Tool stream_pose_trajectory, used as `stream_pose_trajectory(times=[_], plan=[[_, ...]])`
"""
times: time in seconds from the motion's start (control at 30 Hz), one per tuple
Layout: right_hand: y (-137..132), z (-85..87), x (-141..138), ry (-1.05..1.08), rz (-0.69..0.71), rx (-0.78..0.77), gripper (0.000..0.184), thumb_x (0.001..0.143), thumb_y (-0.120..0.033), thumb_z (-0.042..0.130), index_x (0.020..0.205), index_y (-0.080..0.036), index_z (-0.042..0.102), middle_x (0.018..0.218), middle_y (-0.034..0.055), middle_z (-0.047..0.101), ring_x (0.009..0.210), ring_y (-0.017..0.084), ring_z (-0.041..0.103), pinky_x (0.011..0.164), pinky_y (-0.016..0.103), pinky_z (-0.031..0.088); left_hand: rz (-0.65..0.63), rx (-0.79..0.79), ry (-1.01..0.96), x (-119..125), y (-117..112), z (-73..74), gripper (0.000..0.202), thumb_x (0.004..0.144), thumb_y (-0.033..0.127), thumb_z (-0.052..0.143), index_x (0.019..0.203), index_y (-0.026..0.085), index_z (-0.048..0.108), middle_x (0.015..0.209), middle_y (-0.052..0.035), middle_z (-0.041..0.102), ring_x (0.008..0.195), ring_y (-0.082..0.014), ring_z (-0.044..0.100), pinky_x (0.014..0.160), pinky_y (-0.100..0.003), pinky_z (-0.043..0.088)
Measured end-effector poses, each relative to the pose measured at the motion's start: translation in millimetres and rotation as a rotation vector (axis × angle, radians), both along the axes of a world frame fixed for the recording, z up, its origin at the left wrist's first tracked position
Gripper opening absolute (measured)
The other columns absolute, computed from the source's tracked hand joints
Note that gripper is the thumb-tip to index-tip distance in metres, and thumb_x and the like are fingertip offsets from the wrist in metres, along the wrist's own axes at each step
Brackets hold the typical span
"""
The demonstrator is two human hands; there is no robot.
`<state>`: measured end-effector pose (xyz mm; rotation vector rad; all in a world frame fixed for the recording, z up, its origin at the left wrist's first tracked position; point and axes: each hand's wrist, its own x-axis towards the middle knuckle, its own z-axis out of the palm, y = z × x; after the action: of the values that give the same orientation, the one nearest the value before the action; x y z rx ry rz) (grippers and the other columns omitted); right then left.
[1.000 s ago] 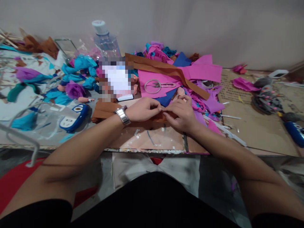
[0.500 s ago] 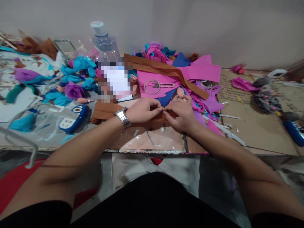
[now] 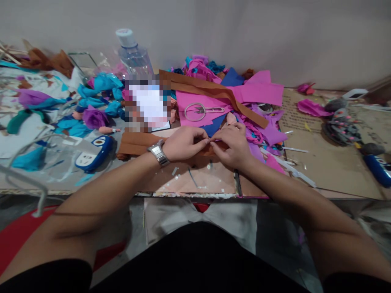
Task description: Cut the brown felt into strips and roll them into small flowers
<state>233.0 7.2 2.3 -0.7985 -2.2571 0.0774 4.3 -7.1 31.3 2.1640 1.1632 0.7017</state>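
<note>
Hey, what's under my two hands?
A brown paper strip lies under both, running out past the left hand; the right hand covers its other end. Both pinch it where they meet. The stretch beneath the palms is hidden.

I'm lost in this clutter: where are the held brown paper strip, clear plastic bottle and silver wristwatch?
brown paper strip [image 3: 134, 143], head view, flat left end.
clear plastic bottle [image 3: 135, 60], head view, body.
silver wristwatch [image 3: 158, 153], head view, band.

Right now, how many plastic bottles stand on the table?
1. The clear bottle stands at the back by the wall, near the blue paper flowers; clutter may hide others.
</note>
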Motion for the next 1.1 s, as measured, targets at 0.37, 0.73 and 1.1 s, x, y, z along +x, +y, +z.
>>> stream_pose_trajectory(times=[0.37,0.73,1.1], plan=[[2,-4.8,-3,0.131,-0.022,-0.091,0.004,0.091,-0.025,0.072,0.091,-0.026,0.075,0.113,0.0055,0.075,0.111,0.028,0.067,0.103,0.050,0.046,0.068,0.218,0.155,2,-4,-2.9,0.028,0.099,0.038,0.057,0.097,0.020,0.078,0.084,-0.0046,0.079,0.072,-0.0187,0.068,0.070,-0.030,0.043],[1,-0.5,-2,0.148,0.011,-0.062,0.007,0.096,-0.028,0.068,0.091,-0.025,0.072,0.110,0.0062,0.076,0.108,0.028,0.068,0.102,0.051,0.046,0.062,0.447,0.206,2,-3,-15.3,0.032,0.105,0.041,0.052,0.100,0.021,0.076,0.088,-0.0051,0.079,0.079,-0.0204,0.071,0.070,-0.033,0.041],[1,0.7,-1,0.077,-0.006,-0.075,0.006,0.097,-0.028,0.064,0.092,-0.025,0.067,0.114,0.0050,0.077,0.114,0.029,0.066,0.105,0.053,0.040,0.051,0.437,0.173,7,-5,-16.3,0.032,0.106,0.041,0.052,0.100,0.021,0.077,0.089,-0.0058,0.080,0.079,-0.0199,0.071,0.073,-0.033,0.044]])
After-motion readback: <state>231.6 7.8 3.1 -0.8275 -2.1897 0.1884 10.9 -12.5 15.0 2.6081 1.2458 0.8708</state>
